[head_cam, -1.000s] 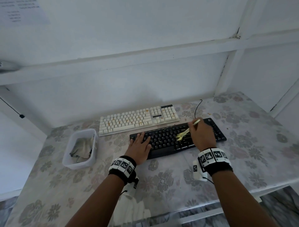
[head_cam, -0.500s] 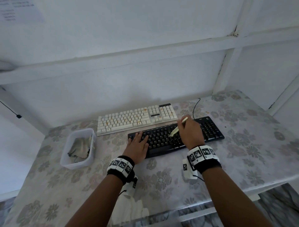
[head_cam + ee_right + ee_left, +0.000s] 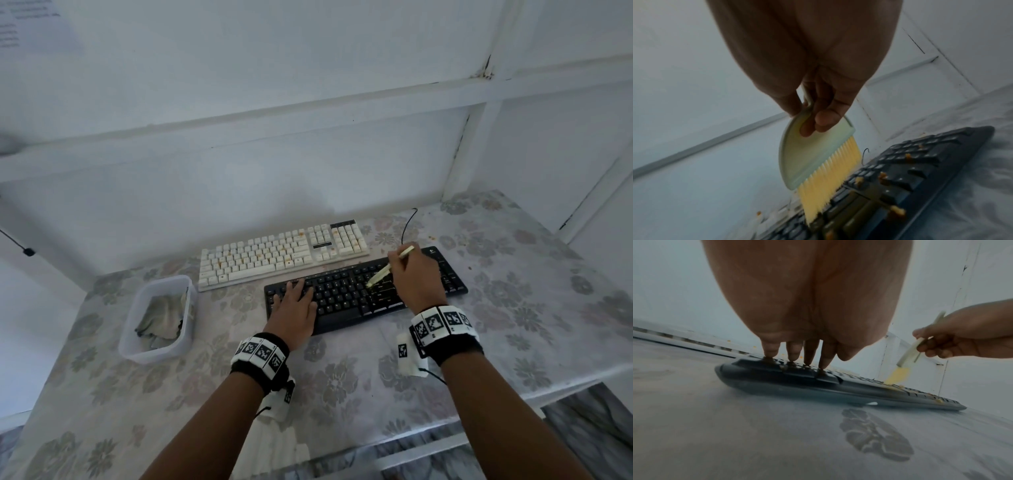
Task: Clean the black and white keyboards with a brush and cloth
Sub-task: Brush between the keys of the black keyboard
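The black keyboard (image 3: 346, 291) lies on the flowered table, with orange crumbs (image 3: 882, 177) on its keys. Behind it sits the white keyboard (image 3: 274, 255), also speckled with orange bits. My left hand (image 3: 294, 308) rests flat on the black keyboard's left end, straight fingers (image 3: 793, 350) pressing the keys. My right hand (image 3: 416, 279) grips a pale green brush (image 3: 813, 151) with yellow bristles (image 3: 826, 177). The bristle tips touch the keys near the middle of the black keyboard (image 3: 900, 183). A crumpled grey cloth (image 3: 164, 315) lies in a tub at the left.
A clear plastic tub (image 3: 137, 346) stands left of the keyboards. A black cable (image 3: 407, 226) runs from behind the keyboards to the wall. White walls close the back and right sides. The table's front edge (image 3: 445, 442) is near my forearms.
My right hand has swept the brush across the middle of the black keyboard, first leftward, then back slightly to the right. The left hand stays on the keyboard's left end.
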